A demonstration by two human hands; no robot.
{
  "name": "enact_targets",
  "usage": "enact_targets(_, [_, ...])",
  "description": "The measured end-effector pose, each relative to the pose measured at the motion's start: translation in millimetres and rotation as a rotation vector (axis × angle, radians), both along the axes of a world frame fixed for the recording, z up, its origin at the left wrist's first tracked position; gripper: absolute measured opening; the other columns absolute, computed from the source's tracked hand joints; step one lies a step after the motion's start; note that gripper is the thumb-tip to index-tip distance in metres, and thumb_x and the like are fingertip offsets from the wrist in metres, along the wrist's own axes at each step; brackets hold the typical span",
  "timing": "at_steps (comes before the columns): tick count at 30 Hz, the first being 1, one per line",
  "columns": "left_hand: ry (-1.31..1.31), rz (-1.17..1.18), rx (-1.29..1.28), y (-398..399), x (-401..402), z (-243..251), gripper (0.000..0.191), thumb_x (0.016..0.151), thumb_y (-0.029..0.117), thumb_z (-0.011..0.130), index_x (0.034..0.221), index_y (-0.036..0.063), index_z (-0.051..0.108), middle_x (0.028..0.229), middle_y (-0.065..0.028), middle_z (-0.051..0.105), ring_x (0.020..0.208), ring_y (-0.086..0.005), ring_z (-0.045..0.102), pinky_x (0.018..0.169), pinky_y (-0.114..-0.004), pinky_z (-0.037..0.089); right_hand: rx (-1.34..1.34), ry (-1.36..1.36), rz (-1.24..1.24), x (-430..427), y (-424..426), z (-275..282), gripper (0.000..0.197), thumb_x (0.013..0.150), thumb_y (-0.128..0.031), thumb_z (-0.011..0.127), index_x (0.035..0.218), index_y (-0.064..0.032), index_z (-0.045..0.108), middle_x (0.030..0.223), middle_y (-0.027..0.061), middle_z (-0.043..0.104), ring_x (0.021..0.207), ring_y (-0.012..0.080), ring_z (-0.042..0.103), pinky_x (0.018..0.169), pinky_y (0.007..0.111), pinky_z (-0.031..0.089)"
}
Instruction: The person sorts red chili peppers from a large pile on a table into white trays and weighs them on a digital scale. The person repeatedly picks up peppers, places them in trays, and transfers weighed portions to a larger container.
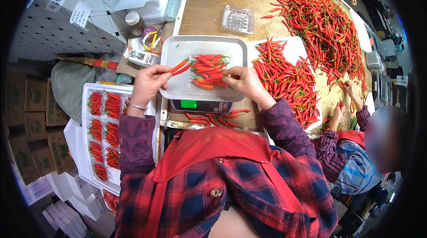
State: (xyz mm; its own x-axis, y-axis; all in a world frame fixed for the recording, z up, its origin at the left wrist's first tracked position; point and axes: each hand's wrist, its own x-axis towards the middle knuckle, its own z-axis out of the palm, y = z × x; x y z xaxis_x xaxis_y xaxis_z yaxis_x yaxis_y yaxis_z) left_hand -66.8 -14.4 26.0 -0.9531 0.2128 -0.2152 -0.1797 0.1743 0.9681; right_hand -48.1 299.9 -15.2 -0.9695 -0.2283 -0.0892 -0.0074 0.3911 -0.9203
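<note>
My left hand (151, 82) pinches a couple of red chili peppers (180, 67) over the left part of a grey metal scale tray (170, 86). On that tray stands a clear plastic punnet (191, 84) filled with red chilies (208, 67). At the punnet's right side, the fingers of my right hand (243, 81) grip chilies at their stem ends. The digital scale (203, 105) under the tray has a lit green display. Several loose chilies (217, 118) lie in front of the scale.
Right of the tray, a white board (293, 42) bears a chili pile; a larger heap (327, 34) lies beyond. An empty clear punnet (238, 19) is behind the tray. On the left, a white foam box (85, 104) holds packed chilies. A co-worker (353, 158) handles chilies at the right.
</note>
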Motion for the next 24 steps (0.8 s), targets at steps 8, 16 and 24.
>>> enact_targets(8, [0.343, -0.144, -0.239, 63, -2, -53, 0.011, 0.082, 0.005, 0.07, 0.091, -0.0011, 0.068, 0.076, -0.0043, 0.059, 0.064, -0.0076, 0.055, 0.057, -0.023, 0.044, 0.125, -0.056, 0.095, 17, 20, -3, 0.024, 0.077, -0.022, 0.073, 0.082, 0.0011, 0.068, 0.068, 0.0147, 0.066, 0.062, 0.0251, 0.066, 0.061, 0.035, 0.051])
enact_targets(16, [0.74, -0.28, -0.594, 81, -11, -37, 0.05, 0.074, 0.02, 0.076, 0.12, 0.0092, 0.063, 0.135, -0.0144, 0.047, 0.129, -0.0349, 0.041, 0.106, -0.042, 0.034, 0.285, 0.145, 0.014, 14, -4, -17, 0.02, 0.078, -0.026, 0.066, 0.076, -0.0061, 0.069, 0.069, 0.0154, 0.066, 0.066, 0.0353, 0.065, 0.063, 0.045, 0.052])
enact_targets(24, [0.727, -0.507, -0.922, 100, -16, -43, 0.087, 0.07, 0.055, 0.074, 0.14, 0.0142, 0.045, 0.15, -0.0108, 0.033, 0.142, -0.0343, 0.022, 0.111, -0.064, 0.011, 0.172, 0.121, -0.076, -31, 47, 3, 0.022, 0.082, -0.023, 0.063, 0.091, -0.0037, 0.069, 0.081, 0.017, 0.068, 0.076, 0.0302, 0.067, 0.071, 0.04, 0.053])
